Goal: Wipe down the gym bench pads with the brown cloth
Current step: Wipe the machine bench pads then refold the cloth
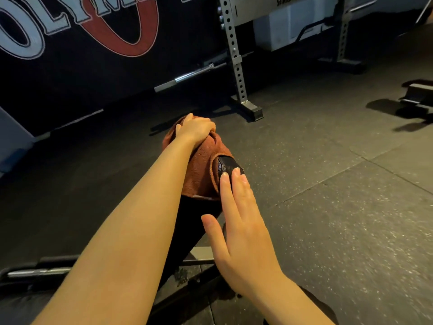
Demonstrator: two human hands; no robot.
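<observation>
The brown cloth (203, 167) is draped over the far end of a black bench pad (226, 165), of which only a small glossy patch shows. My left hand (195, 130) lies on top of the cloth at its far edge, fingers curled down into the fabric. My right hand (236, 221) is flat with straight fingers against the pad's right side, fingertips touching the bare black patch beside the cloth. The rest of the pad is dark and partly hidden under my left forearm.
A grey perforated rack upright (236, 64) stands on the rubber floor beyond the bench, with a barbell (187, 76) lying by the dark wall banner. The bench frame (201, 254) runs below my arms. More equipment (417, 99) sits at the right.
</observation>
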